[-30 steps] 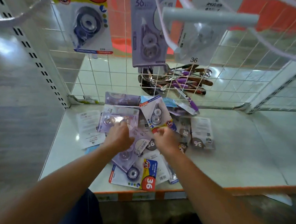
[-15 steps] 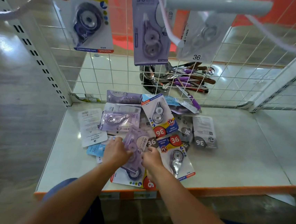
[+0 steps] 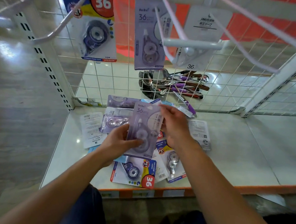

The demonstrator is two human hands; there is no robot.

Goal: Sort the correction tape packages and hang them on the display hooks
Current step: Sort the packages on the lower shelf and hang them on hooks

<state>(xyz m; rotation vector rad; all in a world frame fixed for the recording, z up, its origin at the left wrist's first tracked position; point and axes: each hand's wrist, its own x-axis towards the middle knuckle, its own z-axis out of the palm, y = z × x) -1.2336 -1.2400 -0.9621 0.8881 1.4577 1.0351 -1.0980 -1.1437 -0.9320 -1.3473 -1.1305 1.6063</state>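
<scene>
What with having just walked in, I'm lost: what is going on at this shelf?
A person holds a lilac correction tape package above a mixed pile of packages on the white shelf. The left hand grips its lower part, and the right hand is at its upper right edge. Above, a matching lilac package hangs on a display hook between two other kinds.

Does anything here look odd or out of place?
Yes. A heap of spoons lies behind the wire grid, odd beside stationery. The loose packages on the shelf lie jumbled, some face down. The left hand grips a purple package; the right hand touches its edge.
</scene>
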